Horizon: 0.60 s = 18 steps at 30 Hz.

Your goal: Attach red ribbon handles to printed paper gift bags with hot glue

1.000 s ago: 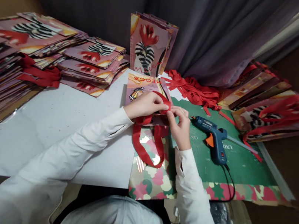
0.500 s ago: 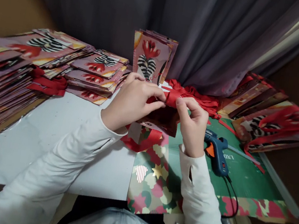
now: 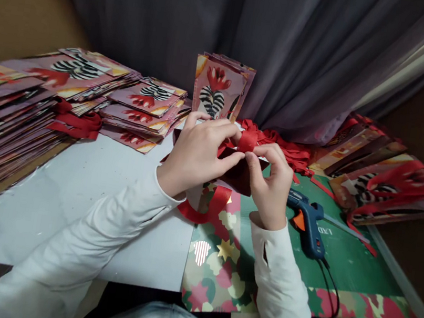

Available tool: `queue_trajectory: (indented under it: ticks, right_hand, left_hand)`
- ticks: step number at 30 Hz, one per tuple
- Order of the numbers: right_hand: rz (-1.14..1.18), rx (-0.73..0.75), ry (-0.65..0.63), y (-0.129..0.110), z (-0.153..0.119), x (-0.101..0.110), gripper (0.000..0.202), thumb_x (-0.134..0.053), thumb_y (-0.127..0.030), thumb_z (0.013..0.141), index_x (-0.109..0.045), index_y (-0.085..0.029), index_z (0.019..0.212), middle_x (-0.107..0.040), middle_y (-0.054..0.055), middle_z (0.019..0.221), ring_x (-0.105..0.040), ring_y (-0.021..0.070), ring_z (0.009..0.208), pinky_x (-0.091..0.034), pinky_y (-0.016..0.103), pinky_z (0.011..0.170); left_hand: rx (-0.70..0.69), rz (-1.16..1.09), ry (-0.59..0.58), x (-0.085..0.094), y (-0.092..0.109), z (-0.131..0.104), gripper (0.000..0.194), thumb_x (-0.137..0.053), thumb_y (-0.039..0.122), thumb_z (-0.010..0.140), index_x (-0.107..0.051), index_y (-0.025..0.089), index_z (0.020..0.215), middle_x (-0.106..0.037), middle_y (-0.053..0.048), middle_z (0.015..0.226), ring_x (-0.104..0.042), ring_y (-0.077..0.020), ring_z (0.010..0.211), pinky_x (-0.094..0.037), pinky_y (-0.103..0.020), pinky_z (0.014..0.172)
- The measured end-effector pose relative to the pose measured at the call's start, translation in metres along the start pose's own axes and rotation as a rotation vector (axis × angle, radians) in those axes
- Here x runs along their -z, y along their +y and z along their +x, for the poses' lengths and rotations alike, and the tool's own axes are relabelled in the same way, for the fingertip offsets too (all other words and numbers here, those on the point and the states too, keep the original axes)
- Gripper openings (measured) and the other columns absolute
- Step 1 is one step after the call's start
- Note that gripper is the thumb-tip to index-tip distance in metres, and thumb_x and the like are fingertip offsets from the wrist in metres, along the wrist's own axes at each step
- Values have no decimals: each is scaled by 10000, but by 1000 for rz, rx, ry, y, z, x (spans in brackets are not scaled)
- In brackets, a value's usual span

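Observation:
A small dark-red-lined paper bag (image 3: 239, 178) lies with its mouth towards me, between my hands. My left hand (image 3: 200, 153) is closed at its upper rim, thumb at the opening and fingers behind the rim. A red ribbon (image 3: 247, 141) stands up in a short loop at that rim. My right hand (image 3: 272, 183) pinches at the ribbon's base between thumb and index finger, close to the left thumb. Another loop of red ribbon (image 3: 206, 212) hangs below the bag. My left palm hides much of the bag.
A blue hot glue gun (image 3: 308, 221) lies right on the green board (image 3: 347, 269). Folded bags (image 3: 145, 97) are stacked left, with red ribbons (image 3: 77, 123) among them. One bag (image 3: 218, 88) stands behind my hands near a red ribbon heap (image 3: 281, 145). Ribboned bags (image 3: 394, 189) lean at right.
My left hand has shifted slightly right, its thumb closer to my right thumb. The ribbon at the rim now stands up as a loop. The view has moved slightly.

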State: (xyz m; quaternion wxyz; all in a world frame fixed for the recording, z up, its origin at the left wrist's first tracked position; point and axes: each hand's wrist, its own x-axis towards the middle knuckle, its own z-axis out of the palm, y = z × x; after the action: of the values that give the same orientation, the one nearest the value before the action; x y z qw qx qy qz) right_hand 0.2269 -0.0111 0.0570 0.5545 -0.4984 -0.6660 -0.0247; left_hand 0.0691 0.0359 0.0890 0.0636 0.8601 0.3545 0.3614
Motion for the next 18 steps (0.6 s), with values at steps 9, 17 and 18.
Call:
queue_trajectory:
  ticks: [9, 17, 18]
  right_hand:
    - [-3, 38, -55, 4, -9, -2, 142, -545, -237, 941, -544, -225, 800, -565, 15, 798, -542, 171, 756, -440, 317, 687]
    - [103, -13, 5, 9, -14, -8, 118, -575, -238, 929, -567, -218, 813, -606, 19, 836, -575, 175, 820, -450, 323, 744]
    - [108, -36, 10, 9, -15, -9, 108, -574, -251, 928, -573, -221, 825, -614, 19, 846, -578, 175, 826, -454, 325, 749]
  left_hand:
    - [73, -82, -29, -4, 0, 0, 158, -564, 310, 857, -621, 215, 744, -705, 35, 826, -622, -185, 864, -201, -431, 1064]
    - [-53, 80, 51, -17, 3, -4, 270, -431, 335, 978, -624, 227, 823, -712, 8, 893, -616, -205, 904, -197, -450, 1042]
    - [-54, 101, 66, -18, 4, -5, 278, -418, 336, 986, -627, 232, 834, -715, 2, 899, -614, -208, 903, -203, -451, 1037]
